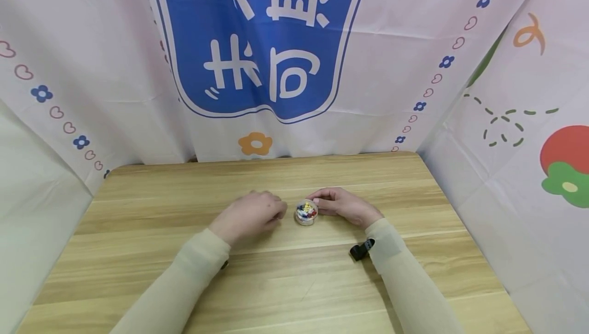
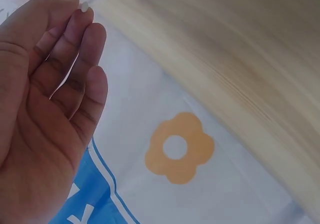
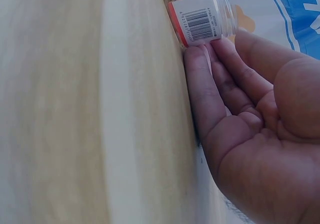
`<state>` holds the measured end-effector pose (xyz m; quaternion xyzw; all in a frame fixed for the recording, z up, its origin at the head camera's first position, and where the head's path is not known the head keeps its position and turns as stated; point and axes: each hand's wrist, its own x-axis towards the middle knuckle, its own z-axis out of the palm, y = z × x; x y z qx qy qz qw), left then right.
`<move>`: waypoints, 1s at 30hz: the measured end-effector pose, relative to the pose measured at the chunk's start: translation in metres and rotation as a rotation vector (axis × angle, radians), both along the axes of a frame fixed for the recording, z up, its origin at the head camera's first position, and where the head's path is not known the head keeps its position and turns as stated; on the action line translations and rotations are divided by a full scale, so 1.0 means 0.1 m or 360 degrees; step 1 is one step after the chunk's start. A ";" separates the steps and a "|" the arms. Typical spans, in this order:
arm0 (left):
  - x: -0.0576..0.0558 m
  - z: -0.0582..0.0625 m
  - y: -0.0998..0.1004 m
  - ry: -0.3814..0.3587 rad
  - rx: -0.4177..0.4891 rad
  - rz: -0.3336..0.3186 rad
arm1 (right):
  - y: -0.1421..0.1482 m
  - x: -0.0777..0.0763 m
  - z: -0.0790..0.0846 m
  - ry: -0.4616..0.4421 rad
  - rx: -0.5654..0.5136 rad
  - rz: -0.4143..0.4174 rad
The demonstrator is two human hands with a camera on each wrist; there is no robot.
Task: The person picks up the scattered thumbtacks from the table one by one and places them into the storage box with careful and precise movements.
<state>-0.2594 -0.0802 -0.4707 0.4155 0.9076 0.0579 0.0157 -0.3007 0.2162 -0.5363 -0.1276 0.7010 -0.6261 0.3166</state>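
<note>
A small clear jar (image 1: 306, 216) stands on the table, filled with tiny white, yellow, blue and red pieces. On its side a label with a barcode (image 3: 197, 24) shows in the right wrist view. My right hand (image 1: 342, 205) steadies the jar from the right, fingertips at its lower side and thumb by the rim. Just left of the jar is my left hand (image 1: 255, 214). Between its thumb and index fingertip it pinches a tiny white piece (image 2: 84, 7); its exact kind I cannot tell. The other fingers of that hand are loosely bent.
The wood-grain table (image 1: 294, 288) ends at a white printed curtain (image 1: 391, 83) with a blue sign and an orange flower (image 1: 255, 143). A black strap end (image 1: 362, 249) hangs at the right wrist. White cloth walls stand at both sides.
</note>
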 end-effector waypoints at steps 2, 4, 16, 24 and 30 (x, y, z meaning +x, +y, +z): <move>-0.03 0.00 0.07 0.0014 0.0013 -0.0007 | 0.00 0.00 0.00 0.0007 0.0000 0.0005; -0.05 -0.01 0.13 0.0029 0.0034 -0.0011 | 0.00 0.00 0.00 0.0007 0.0002 0.0003; -0.11 -0.04 0.44 0.0124 0.0171 -0.0062 | -0.01 -0.01 -0.01 0.0022 -0.0034 0.0018; -0.14 -0.04 0.36 0.0031 0.0272 0.0026 | -0.04 -0.02 0.00 0.0073 0.0006 0.0011; -0.17 0.01 0.12 0.0127 0.0348 0.0219 | -0.02 -0.03 0.19 0.0489 0.0314 -0.0097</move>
